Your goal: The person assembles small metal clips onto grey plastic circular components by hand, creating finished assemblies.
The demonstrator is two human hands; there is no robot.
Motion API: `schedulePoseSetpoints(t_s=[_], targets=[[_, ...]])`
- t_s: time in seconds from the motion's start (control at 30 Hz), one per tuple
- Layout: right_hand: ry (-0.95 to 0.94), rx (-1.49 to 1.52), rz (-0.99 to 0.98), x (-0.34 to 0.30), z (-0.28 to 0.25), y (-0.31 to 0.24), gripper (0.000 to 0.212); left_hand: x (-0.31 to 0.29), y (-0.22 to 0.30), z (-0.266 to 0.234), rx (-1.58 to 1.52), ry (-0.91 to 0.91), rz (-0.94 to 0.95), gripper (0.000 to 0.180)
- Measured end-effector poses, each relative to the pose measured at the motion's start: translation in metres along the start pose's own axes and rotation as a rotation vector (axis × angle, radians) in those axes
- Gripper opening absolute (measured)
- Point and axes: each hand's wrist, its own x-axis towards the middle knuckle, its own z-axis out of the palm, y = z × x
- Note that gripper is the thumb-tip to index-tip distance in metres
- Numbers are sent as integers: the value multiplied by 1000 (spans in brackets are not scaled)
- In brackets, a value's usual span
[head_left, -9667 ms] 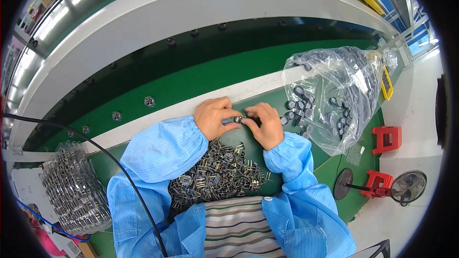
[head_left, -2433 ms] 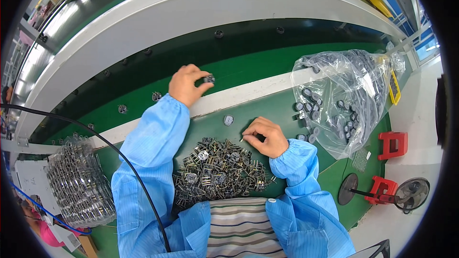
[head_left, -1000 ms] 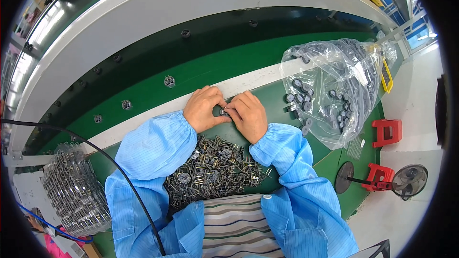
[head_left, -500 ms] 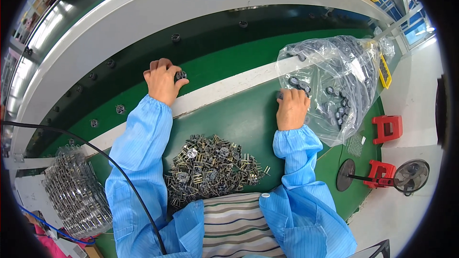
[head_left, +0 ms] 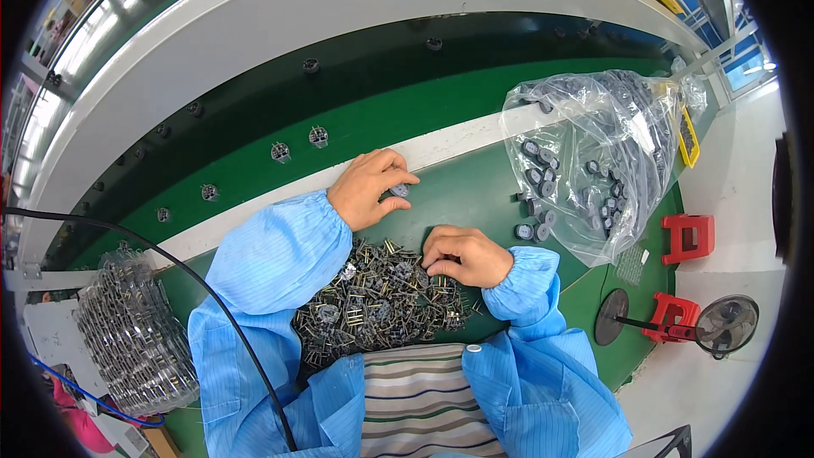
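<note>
Where bare table (head_left: 462,200) meets ledge (head_left: 458,143), left hand (head_left: 370,190) pinches grey cap (head_left: 399,192); right hand (head_left: 469,256) curled, hold unclear.

A green worktop (head_left: 462,191) spanned the middle of the frame. A heap of pronged plug inserts (head_left: 373,309) lay on it at lower centre, and a clear plastic bag (head_left: 632,123) of dark grey round caps sprawled at its right, with several loose caps (head_left: 524,231) just outside the bag's mouth. Above ran a green belt (head_left: 407,110), dotted with round pronged pieces (head_left: 318,136) toward the left. At lower right, a fan's black disc base (head_left: 609,317) and red stools (head_left: 695,237) stood on the green floor (head_left: 626,358).
</note>
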Motion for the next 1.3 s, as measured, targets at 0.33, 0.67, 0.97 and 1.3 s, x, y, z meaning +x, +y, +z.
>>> schedulePoseSetpoints(t_s=[0.33,0.67,0.97,1.3], targets=[[695,-216,-43,26,-10,27,12,0,9,2,-59,70,-28,56],[823,-493,-42,31,-7,28,31,-1,7,5,-106,87,-128,48],[663,-527,44,47,-8,38,11,-4,11,15,-10,147,-88,41],[747,-601,17,42,-3,45,13,-4,9,1,60,-128,48,59]])
